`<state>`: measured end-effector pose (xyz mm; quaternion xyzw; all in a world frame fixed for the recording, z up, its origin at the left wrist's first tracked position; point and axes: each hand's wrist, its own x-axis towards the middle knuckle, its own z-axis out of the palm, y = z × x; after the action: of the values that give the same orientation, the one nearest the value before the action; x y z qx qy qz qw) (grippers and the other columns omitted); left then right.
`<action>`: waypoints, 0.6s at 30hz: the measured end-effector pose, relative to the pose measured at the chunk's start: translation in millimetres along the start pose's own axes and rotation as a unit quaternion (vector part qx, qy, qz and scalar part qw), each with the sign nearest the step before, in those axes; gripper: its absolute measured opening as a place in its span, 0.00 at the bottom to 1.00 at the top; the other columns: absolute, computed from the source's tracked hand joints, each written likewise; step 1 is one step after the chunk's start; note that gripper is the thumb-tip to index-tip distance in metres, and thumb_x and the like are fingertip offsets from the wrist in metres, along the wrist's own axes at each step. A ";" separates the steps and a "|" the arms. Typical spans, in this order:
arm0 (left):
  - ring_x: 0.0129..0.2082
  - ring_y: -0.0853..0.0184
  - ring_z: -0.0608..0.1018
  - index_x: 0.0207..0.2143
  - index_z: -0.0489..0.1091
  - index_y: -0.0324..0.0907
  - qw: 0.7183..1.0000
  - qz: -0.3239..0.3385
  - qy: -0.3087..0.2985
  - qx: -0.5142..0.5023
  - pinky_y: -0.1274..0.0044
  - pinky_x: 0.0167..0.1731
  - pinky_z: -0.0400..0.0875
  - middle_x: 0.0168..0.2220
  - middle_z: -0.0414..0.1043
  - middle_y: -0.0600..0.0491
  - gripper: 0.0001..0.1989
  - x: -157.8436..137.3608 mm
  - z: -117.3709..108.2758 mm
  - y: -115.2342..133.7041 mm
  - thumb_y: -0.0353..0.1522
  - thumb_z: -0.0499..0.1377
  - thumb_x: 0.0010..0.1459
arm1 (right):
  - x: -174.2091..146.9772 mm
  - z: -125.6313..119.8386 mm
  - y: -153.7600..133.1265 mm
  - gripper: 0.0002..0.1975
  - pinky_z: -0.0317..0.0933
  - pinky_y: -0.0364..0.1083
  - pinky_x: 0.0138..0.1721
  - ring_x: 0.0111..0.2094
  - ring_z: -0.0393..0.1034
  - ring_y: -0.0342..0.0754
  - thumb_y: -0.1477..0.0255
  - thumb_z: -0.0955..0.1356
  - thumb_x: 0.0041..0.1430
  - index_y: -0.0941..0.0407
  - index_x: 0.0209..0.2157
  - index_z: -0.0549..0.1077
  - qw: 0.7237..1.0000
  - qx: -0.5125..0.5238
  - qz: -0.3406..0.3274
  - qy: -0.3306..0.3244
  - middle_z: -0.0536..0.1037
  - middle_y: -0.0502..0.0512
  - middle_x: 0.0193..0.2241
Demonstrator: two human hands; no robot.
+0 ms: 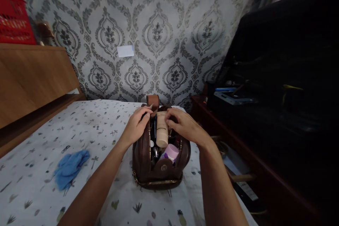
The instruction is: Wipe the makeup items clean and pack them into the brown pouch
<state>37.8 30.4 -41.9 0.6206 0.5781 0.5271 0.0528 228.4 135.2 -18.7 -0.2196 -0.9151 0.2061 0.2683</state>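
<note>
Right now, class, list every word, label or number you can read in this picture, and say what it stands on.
None can be read.
Red crate: pale lines of print, too blurred.
White slip on the wallpaper: looks blank.
Beige tube in the brown bag: faint marks, too small.

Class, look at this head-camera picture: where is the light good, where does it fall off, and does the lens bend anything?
Head view: the bed sheet, both hands and the open brown bag are evenly lit and fairly sharp; the right side, around the dark cabinet, sinks into near-black shadow, detail lost; the wide lens bows the wooden headboard and the wallpaper pattern toward the edges; no glare shows.
</note>
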 end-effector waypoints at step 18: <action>0.54 0.59 0.74 0.39 0.71 0.44 0.999 -0.008 0.023 -0.034 0.64 0.60 0.64 0.49 0.76 0.47 0.10 -1.3 14.9 3.0 0.35 0.51 0.64 | 10.2 23.1 -33.7 0.17 0.50 0.56 0.65 0.67 0.52 0.55 0.67 0.59 0.70 0.57 0.53 0.70 0.990 -0.127 0.060 -0.021 0.69 0.64 0.58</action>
<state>50.8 36.6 -47.2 0.6015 0.5660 0.5601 0.0645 197.4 106.9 -15.8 -0.3023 -0.9242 0.1086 0.2063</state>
